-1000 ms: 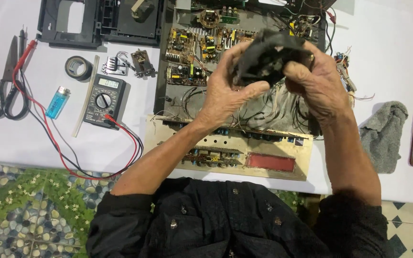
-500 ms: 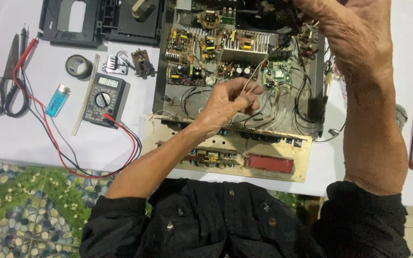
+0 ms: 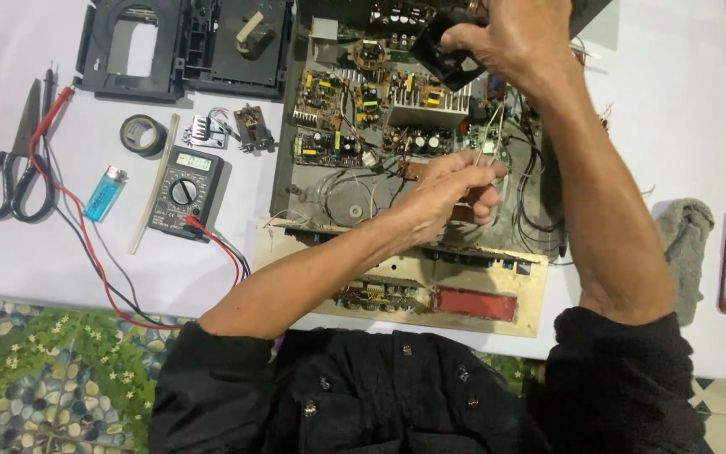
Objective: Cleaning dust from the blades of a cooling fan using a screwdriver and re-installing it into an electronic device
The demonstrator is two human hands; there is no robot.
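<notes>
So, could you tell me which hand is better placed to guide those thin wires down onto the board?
Probably the left hand: it already pinches the thin wires just above the circuit board, while the right hand is busy holding the black fan.

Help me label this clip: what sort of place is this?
Likely a home electronics repair table: an opened chassis with circuit boards, a multimeter with probe leads, scissors and tape on a white cloth.

The multimeter [image 3: 184,192] lies left of the open chassis [image 3: 321,181]. Scissors [image 3: 6,172] lie farther left. A cloth [image 3: 684,244] lies right.
</notes>
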